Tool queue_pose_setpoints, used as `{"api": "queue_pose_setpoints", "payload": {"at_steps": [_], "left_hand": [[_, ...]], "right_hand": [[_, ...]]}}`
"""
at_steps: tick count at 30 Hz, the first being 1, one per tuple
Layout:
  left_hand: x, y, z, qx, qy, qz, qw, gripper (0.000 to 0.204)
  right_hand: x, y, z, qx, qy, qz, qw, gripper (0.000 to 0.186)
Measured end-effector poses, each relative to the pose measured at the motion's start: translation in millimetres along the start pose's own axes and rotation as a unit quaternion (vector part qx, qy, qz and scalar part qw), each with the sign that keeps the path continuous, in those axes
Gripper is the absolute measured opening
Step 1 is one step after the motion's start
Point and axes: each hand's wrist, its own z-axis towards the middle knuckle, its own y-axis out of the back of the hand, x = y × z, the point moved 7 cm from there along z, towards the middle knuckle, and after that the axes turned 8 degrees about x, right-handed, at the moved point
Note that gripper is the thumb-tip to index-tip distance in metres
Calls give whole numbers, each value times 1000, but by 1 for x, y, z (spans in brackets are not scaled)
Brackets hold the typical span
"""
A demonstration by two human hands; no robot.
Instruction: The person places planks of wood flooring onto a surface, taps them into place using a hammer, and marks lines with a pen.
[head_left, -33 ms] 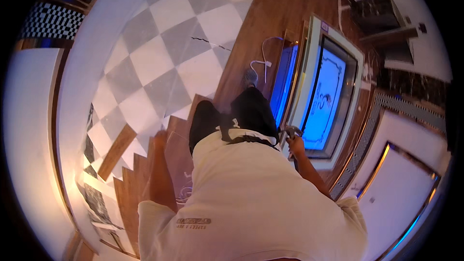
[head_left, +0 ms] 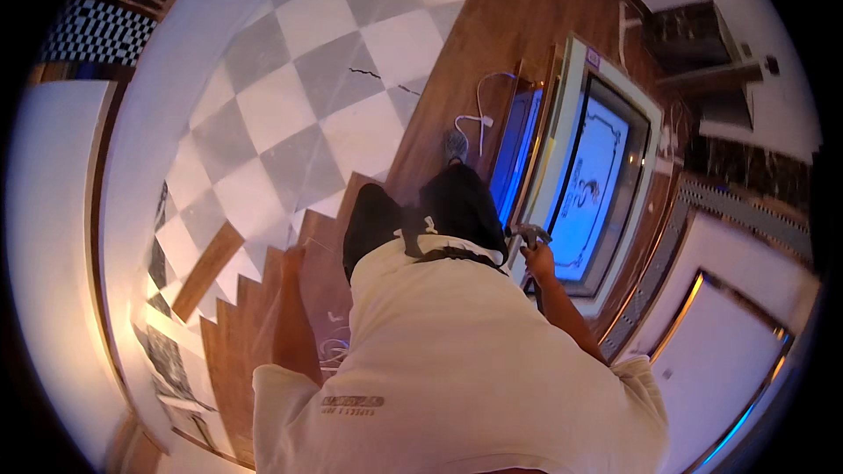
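I look straight down my own white shirt (head_left: 457, 369) and black trousers (head_left: 439, 211). My right hand (head_left: 537, 261) is raised at my right side and is shut on a hammer with a metal head (head_left: 529, 233), close to the edge of a framed panel lit blue (head_left: 590, 184). My left hand (head_left: 292, 256) hangs low on my left, over stepped brown wooden planks (head_left: 255, 325). It is too small to tell how its fingers are set. Nothing shows in it.
A grey and white chequered tile floor (head_left: 290, 114) spreads ahead and to the left, next to a strip of brown wood flooring (head_left: 492, 26). A white cable with a plug (head_left: 479, 118) lies on that wood. A white gold-trimmed door panel (head_left: 720, 360) stands at the lower right.
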Motion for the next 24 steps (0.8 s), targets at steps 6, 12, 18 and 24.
{"api": "queue_pose_setpoints", "payload": {"at_steps": [6,12,18,24], "left_hand": [[-168,-101,-84,182,389,-510,745,25],[-276,-52,-40,223,420,-571,669,42],[-222,-42,-2,203,358,-361,837,40],[-133,-293,-51,197,440,-451,751,41]], "right_hand": [[123,139,113,-9,50,-45,998,27],[203,150,195,30,70,-71,995,25],[224,49,323,61,92,-47,993,18],[210,-73,590,-25,265,-304,915,33]]}}
